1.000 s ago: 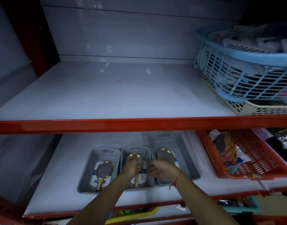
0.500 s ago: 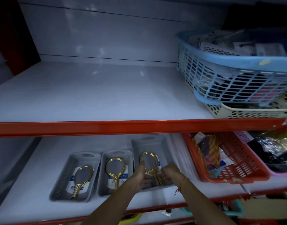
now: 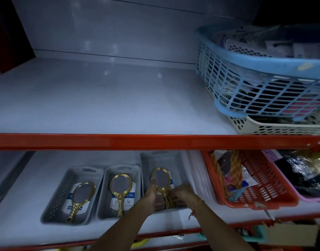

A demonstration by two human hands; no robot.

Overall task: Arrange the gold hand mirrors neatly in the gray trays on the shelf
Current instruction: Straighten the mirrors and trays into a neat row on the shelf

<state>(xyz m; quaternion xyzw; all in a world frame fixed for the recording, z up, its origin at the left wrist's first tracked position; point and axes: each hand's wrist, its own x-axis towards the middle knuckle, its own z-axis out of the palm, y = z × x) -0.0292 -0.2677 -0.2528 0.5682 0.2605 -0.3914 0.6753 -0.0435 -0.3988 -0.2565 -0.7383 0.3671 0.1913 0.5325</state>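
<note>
Three gray trays stand side by side on the lower shelf: the left tray (image 3: 56, 200), the middle tray (image 3: 105, 192) and the right tray (image 3: 148, 160). Each holds a gold hand mirror: the left mirror (image 3: 81, 196), the middle mirror (image 3: 120, 187), the right mirror (image 3: 161, 178). My left hand (image 3: 152, 194) touches the left edge of the right mirror's frame. My right hand (image 3: 182, 193) has its fingers closed at that mirror's handle inside the right tray.
An orange basket (image 3: 264, 196) of goods sits right of the trays. On the upper shelf's right stands a blue basket (image 3: 260, 91) on a cream basket (image 3: 275, 127). The orange shelf edge (image 3: 137, 141) runs across the view above the trays.
Both hands moved from the middle tray to the right tray and took hold of its mirror. The camera view shifted to the right and closer.
</note>
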